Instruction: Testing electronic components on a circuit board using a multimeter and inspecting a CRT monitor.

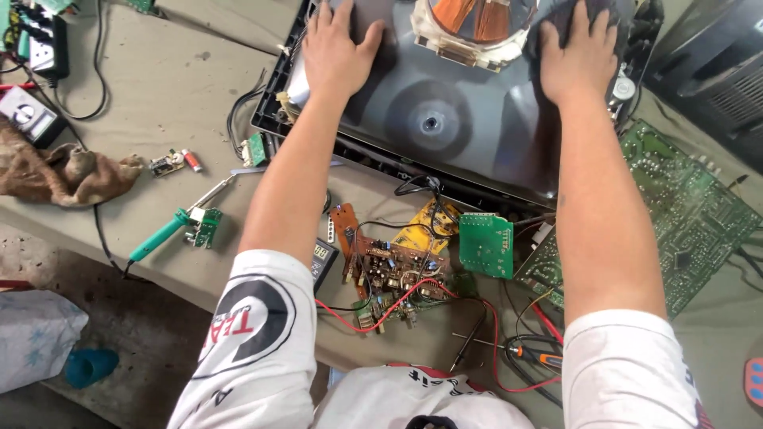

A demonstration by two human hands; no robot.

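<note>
a large grey picture tube (445, 119) lies face down at the far middle of the bench, its funnel back turned up toward the camera and its black frame (274, 103) showing along the left edge, so the neck end with the copper-wound yoke (473, 24) stands uppermost at the far side. both hands rest on that sloping back, one to each side of the yoke, which looks like a way to steady or shift the heavy shell evenly. the left hand (334, 52) lies palm down on the left shoulder of the funnel, fingers spread fairly wide and flat, gripping nothing. the right hand (576, 59) lies palm down on the right shoulder, fingers a little apart and curved over the surface, also closed on nothing. both forearms reach straight out from the near edge, elbows nearly extended, white sleeves at the bottom of view. nearer the person, between the arms, a brown circuit board (389, 270) with red wires lies beside a small green board (486, 245), both just near of the tube. a bigger green board (691, 206) lies to the right. to the left, well apart from the hands, a green-handled soldering iron (163, 234) lies on the bench (159, 95), with a crumpled brown rag (63, 171) farther left.
</note>
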